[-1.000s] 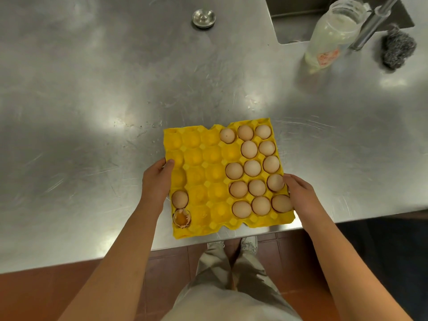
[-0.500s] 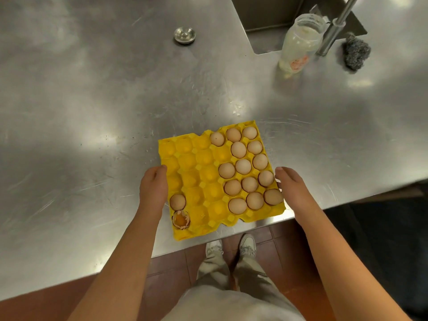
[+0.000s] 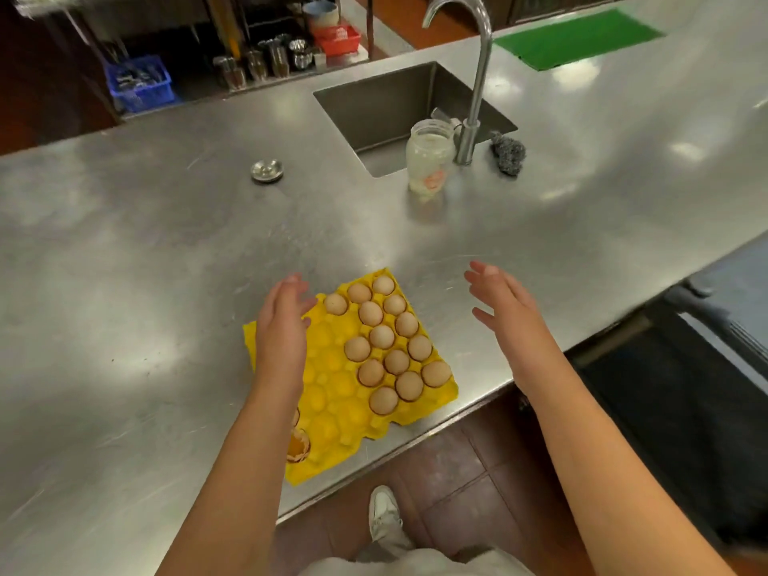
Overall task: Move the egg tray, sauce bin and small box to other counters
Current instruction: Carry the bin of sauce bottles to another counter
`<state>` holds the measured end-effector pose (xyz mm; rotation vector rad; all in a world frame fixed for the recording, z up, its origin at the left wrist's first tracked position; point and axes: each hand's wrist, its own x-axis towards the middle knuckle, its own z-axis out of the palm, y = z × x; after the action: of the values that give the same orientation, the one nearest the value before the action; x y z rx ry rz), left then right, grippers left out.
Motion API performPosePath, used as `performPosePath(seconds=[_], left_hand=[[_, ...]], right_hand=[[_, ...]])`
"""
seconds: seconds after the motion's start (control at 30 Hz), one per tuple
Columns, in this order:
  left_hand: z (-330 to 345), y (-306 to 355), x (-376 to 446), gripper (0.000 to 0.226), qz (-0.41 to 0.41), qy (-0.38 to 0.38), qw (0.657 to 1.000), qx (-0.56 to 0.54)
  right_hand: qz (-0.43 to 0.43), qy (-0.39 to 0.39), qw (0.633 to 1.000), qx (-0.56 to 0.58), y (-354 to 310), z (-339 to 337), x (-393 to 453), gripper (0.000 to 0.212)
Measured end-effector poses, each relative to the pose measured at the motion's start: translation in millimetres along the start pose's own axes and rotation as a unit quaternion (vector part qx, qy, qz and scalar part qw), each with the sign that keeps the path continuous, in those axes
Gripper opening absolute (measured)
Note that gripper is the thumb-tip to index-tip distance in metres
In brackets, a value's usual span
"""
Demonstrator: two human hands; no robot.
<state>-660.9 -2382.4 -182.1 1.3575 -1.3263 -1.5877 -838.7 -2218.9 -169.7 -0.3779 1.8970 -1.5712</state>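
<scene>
Resting at the steel table's (image 3: 124, 284) near edge, the yellow egg tray (image 3: 332, 405) could tip its eggs if bumped, while the left hand (image 3: 282, 330) and right hand (image 3: 505, 301) hover open, empty.

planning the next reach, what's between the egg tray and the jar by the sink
Head view: only bare steel counter lies between the egg tray and the jar.
</scene>
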Motion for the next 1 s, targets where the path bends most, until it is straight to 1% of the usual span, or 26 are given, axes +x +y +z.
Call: performPosePath(seconds=[0.07,0.13,0.2,0.23,0.27,0.33,0.37,0.47,0.53,0.67,0.77,0.93,1.0], left_hand=[[28,15,-11,0.033,0.019,-0.038,0.999,-0.011],[59,29,-25,0.033,0.031,-0.086,0.996,-0.019],[99,39,-49,0.034,0.038,-0.146,0.988,-0.014],[106,42,-54,0.036,0.036,-0.158,0.987,-0.017],[123,46,-65,0.039,0.036,-0.18,0.983,-0.02],[151,54,-91,0.054,0.038,-0.231,0.972,-0.011],[167,56,-105,0.058,0.038,-0.254,0.966,-0.008],[207,59,-141,0.041,0.054,-0.299,0.953,0.006],[230,59,-163,0.04,0.069,-0.324,0.943,0.005],[270,59,-207,0.049,0.081,-0.396,0.915,0.013],[299,61,-232,0.051,0.089,-0.457,0.885,0.007],[362,66,-270,0.048,0.085,-0.552,0.83,0.019],[388,66,-284,0.047,0.083,-0.587,0.805,0.027]], right_hand=[[-0.015,0.016,0.999,0.031,-12,-21,-8,0.038],[-0.029,0.037,0.998,0.052,-22,-49,-16,0.035],[-0.041,0.072,0.994,0.076,-29,-89,-28,0.037],[-0.042,0.076,0.993,0.08,-31,-93,-29,0.039],[-0.048,0.089,0.991,0.089,-34,-109,-36,0.04],[-0.062,0.111,0.986,0.104,-39,-136,-51,0.041],[-0.07,0.124,0.984,0.108,-41,-152,-59,0.04],[-0.082,0.157,0.976,0.126,-42,-194,-83,0.039],[-0.092,0.178,0.971,0.131,-43,-217,-97,0.04],[-0.091,0.241,0.954,0.151,-41,-257,-128,0.042],[-0.095,0.29,0.94,0.156,-40,-286,-148,0.041],[-0.084,0.39,0.902,0.168,-37,-340,-171,0.042],[-0.084,0.436,0.88,0.17,-38,-357,-181,0.042]])
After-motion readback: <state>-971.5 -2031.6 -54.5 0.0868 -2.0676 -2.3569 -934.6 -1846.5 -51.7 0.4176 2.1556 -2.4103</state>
